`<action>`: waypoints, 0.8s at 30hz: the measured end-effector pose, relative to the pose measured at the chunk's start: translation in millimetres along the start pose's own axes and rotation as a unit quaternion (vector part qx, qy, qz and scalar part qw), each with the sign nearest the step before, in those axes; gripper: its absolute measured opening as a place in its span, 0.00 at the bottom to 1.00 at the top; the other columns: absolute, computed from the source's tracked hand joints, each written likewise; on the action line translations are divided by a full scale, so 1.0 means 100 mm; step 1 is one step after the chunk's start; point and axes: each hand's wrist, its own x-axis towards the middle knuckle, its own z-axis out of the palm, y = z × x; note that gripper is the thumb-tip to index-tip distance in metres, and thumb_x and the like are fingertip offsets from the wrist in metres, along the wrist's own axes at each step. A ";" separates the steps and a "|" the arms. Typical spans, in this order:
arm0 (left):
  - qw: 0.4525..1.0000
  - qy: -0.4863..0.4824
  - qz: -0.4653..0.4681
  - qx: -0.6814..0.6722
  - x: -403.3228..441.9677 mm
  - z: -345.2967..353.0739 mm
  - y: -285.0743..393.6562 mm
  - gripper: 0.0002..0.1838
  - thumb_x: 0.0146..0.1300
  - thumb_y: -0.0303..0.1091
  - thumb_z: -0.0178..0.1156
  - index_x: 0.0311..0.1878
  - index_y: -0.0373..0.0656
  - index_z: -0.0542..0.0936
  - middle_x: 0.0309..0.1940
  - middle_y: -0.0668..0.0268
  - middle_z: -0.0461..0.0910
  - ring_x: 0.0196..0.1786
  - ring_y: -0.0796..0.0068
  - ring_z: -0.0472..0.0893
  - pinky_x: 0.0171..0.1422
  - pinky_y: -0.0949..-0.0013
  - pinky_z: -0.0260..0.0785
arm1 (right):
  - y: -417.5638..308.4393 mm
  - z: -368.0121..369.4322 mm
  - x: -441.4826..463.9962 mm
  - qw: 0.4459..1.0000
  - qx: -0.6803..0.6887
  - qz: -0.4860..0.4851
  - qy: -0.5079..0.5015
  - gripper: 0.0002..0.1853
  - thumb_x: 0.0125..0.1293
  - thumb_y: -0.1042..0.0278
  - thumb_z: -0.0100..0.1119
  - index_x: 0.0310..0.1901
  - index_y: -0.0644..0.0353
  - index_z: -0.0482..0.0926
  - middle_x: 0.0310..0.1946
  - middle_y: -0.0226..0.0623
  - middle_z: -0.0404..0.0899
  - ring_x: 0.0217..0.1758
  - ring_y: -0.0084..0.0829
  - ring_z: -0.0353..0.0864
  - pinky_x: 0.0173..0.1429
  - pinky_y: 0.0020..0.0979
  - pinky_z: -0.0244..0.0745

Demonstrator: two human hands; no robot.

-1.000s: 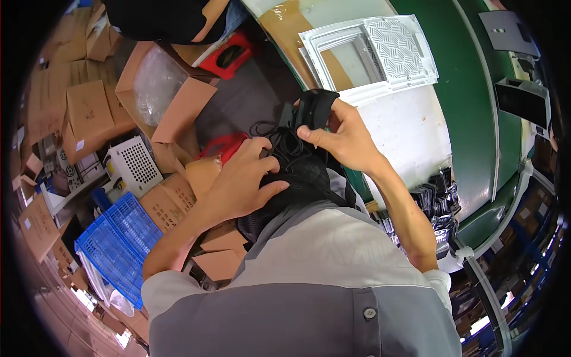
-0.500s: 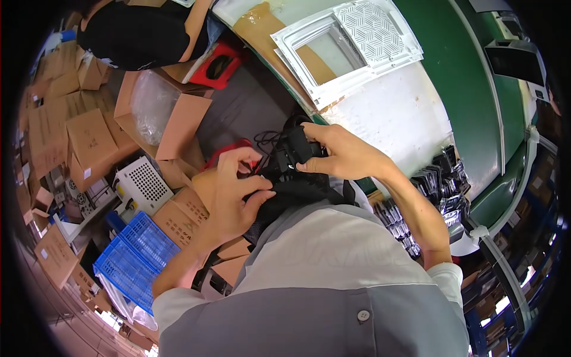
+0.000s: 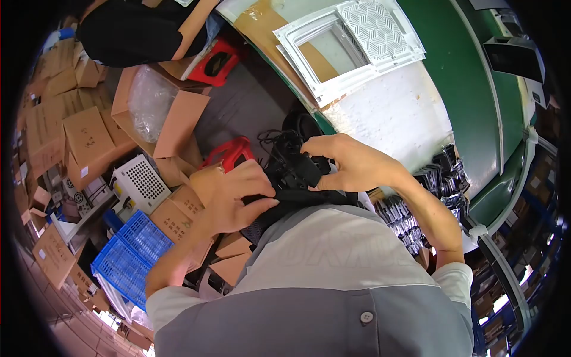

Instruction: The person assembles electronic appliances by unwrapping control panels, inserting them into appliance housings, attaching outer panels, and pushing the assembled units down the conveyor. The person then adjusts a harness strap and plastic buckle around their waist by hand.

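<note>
My right hand [image 3: 357, 163] grips a black box-shaped device [image 3: 302, 171] between thumb and fingers, in front of my waist. A coiled black cable [image 3: 275, 141] lies against its far side. Just below it, black fabric [image 3: 291, 197], perhaps a pouch or bag, rests at my lap. My left hand [image 3: 235, 193] is closed at the left edge of this fabric, thumb and fingers pinching it. The fingertips of the left hand partly hide the cloth, and I cannot make out what is inside it.
A white table [image 3: 395, 113] with white plastic frames [image 3: 380, 41] stands ahead on the right. Bundled black-and-silver parts [image 3: 440, 184] lie beside it. On the left are cardboard boxes [image 3: 89, 143], a blue crate [image 3: 131, 253] and a red stool [image 3: 229, 153]. Another person [image 3: 128, 33] is at upper left.
My left hand has turned and closed down on the black fabric. My right hand has shifted slightly right and down, and the black device has tilted with it.
</note>
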 end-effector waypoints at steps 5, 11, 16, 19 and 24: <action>0.971 -0.109 -0.215 -0.005 0.30 -0.15 0.01 0.15 0.47 0.21 0.75 0.41 0.38 0.84 0.29 0.62 0.78 0.32 0.63 0.76 0.37 0.62 0.67 | -0.03 -0.09 0.00 1.000 0.003 -0.011 -0.028 0.20 0.53 0.77 0.74 0.49 0.68 0.81 0.38 0.38 0.82 0.42 0.29 0.80 0.46 0.33 0.75; 0.959 -0.224 -0.077 0.155 0.72 -0.06 -0.18 0.23 0.45 0.23 0.77 0.48 0.40 0.84 0.47 0.58 0.74 0.50 0.57 0.78 0.49 0.59 0.72 | 0.24 -0.03 -0.05 0.961 0.270 0.024 0.059 0.17 0.56 0.82 0.73 0.49 0.67 0.84 0.43 0.29 0.84 0.47 0.19 0.77 0.58 0.28 0.71; 0.941 -0.253 0.032 0.222 0.89 -0.05 -0.28 0.29 0.43 0.27 0.78 0.52 0.36 0.81 0.47 0.58 0.76 0.53 0.55 0.77 0.53 0.58 0.74 | 0.41 -0.04 -0.13 0.968 0.240 0.018 0.073 0.16 0.62 0.79 0.71 0.52 0.65 0.82 0.42 0.31 0.84 0.46 0.20 0.79 0.57 0.25 0.73; 0.966 -0.174 -0.018 0.192 0.83 -0.05 -0.35 0.32 0.47 0.31 0.79 0.57 0.37 0.78 0.49 0.57 0.77 0.53 0.56 0.78 0.55 0.59 0.74 | 0.55 -0.04 -0.13 0.889 0.423 -0.023 0.176 0.18 0.67 0.73 0.71 0.56 0.66 0.79 0.46 0.36 0.85 0.51 0.28 0.84 0.62 0.31 0.76; 0.937 -0.067 -0.304 0.160 0.59 -0.08 -0.56 0.40 0.65 0.55 0.69 0.71 0.40 0.67 0.62 0.52 0.77 0.60 0.60 0.80 0.66 0.59 0.72 | 0.67 0.03 0.13 0.778 0.533 -0.132 0.305 0.27 0.72 0.65 0.66 0.65 0.70 0.68 0.57 0.46 0.79 0.58 0.38 0.82 0.71 0.43 0.72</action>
